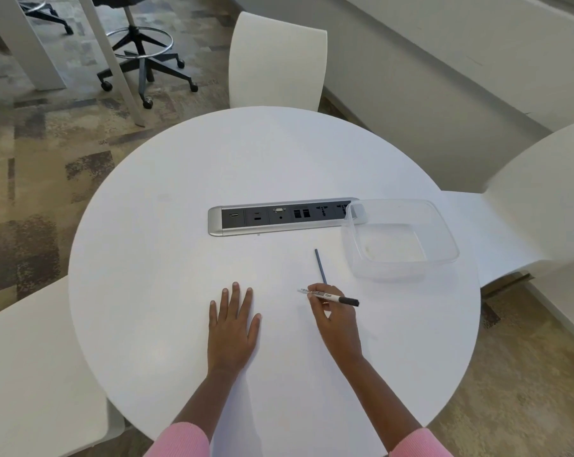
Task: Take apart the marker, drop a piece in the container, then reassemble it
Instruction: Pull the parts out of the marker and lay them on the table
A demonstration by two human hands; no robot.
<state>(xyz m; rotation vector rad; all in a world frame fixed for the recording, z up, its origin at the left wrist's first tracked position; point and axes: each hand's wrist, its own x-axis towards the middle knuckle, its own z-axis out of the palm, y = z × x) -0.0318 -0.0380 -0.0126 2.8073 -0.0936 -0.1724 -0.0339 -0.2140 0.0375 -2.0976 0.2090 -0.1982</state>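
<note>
White round table [186, 245] fills the middle of the frame. Left hand [233, 328] lies flat on it, palm down, fingers spread, holding nothing, lower centre. Right hand [336, 319] just right of it, fingers closed around a marker [328, 295], white barrel with printed label, black end pointing right, lying roughly level across the fingertips. Thin dark grey rod [320, 266] lies on the table right above the right hand, running up and slightly left; its lower end goes behind the fingers, can't tell if it's touching the marker. Clear plastic container [444, 232] sits right of centre, nothing visible inside, its upper left corner overlapping the end of a silver socket strip [226, 229] set in the table. Pink sleeves [183, 440] at bottom edge. White chairs [275, 61] around the table.
</note>
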